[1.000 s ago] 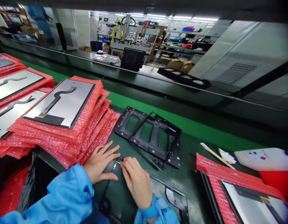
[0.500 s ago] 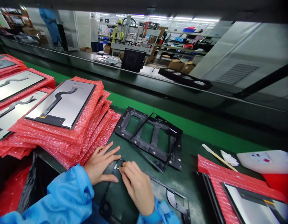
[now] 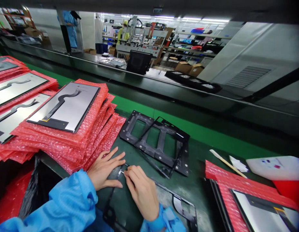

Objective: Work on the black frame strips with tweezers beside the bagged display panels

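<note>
A thin black rectangular frame (image 3: 111,197) lies on the dark green table before me, partly hidden by my hands and sleeves. My left hand (image 3: 105,170) rests with fingers spread across its upper left corner. Beside it, my right hand (image 3: 142,191) is closed in a pinch at the frame's left side. A small silvery strip (image 3: 120,173) shows at the pinching fingertips; what they grip is too small to make out. On the frame's right part sits a curved pale flex piece (image 3: 177,204). Beyond my hands, another thin black frame (image 3: 153,163) lies aslant on a black fixture plate (image 3: 130,131).
At left, display panels (image 3: 67,103) lie on stacked red bubble-wrap sleeves (image 3: 96,129). More panels (image 3: 263,209) and red wrap are at right, near a wooden-handled stick (image 3: 228,163) and a white container (image 3: 272,166). Past the ledge stands a person in blue (image 3: 71,29).
The person in blue in the background has moved to the right. My left hand stays in place, while my right hand has shifted very slightly with its pinch unchanged.
</note>
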Demonstrator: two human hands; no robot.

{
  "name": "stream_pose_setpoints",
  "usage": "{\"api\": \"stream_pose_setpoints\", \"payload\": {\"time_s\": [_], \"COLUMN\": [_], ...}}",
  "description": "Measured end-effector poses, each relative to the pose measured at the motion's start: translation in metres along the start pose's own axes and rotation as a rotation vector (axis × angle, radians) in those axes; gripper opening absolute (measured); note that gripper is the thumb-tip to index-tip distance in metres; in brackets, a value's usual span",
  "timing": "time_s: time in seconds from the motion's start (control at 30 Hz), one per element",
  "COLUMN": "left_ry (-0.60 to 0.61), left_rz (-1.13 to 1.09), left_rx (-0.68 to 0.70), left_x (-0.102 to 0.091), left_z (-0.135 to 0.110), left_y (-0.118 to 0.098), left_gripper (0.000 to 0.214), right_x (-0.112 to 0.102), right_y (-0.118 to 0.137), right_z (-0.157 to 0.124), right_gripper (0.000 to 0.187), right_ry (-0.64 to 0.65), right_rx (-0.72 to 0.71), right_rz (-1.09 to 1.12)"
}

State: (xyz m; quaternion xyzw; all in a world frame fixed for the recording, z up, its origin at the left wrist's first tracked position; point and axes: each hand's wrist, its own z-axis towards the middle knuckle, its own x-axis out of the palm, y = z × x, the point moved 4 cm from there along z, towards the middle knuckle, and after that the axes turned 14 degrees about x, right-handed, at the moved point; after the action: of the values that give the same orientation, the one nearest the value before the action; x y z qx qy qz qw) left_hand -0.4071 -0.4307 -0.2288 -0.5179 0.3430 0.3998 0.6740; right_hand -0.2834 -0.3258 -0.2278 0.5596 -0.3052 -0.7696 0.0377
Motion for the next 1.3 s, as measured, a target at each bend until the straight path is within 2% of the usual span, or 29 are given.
{"api": "stream_pose_setpoints", "payload": {"time_s": [0.13, 0.33, 0.5, 0.67, 0.87, 1.03, 1.13, 1.3], "left_ry": [-0.002, -0.006, 0.000, 0.018, -0.001, 0.002, -0.003, 0.009], "left_rz": [-0.007, -0.036, -0.032, -0.047, -0.042, -0.042, -0.038, -0.043], "left_rx": [-0.004, 0.003, -0.009, -0.013, -0.013, -0.001, -0.007, -0.016], "left_x": [-0.0020, -0.0058, -0.0048, -0.0061, -0.0067, -0.0053, -0.0058, -0.0059], "left_z": [0.0000, -0.0012, -0.0013, -0.0009, -0.0011, -0.0016, -0.0013, -0.0009], "left_y": [-0.0013, -0.0038, -0.0024, -0.0030, -0.0038, -0.0038, -0.0034, -0.0031], "left_gripper": [0.072, 0.070, 0.072, 0.075, 0.074, 0.076, 0.074, 0.076], "right_x": [-0.0014, -0.0017, 0.0010, 0.0016, -0.0032, -0.0025, -0.0049, -0.0066], "right_y": [0.0011, 0.0035, -0.0011, 0.0021, 0.0026, 0.0045, 0.0051, 0.0076], "right_z": [0.0029, -0.0001, 0.0002, -0.0016, 0.0024, 0.0003, 0.0010, 0.0047], "right_gripper": [0.020, 0.021, 0.018, 0.019, 0.020, 0.021, 0.023, 0.028], "right_ry": [-0.042, -0.015, -0.024, 0.013, -0.066, -0.046, -0.109, -0.210], "right_rx": [0.046, -0.025, 0.062, 0.004, 0.075, 0.022, 0.035, -0.054], "right_rz": [-0.002, -0.002, -0.010, -0.013, -0.017, -0.023, -0.046, -0.078]}}
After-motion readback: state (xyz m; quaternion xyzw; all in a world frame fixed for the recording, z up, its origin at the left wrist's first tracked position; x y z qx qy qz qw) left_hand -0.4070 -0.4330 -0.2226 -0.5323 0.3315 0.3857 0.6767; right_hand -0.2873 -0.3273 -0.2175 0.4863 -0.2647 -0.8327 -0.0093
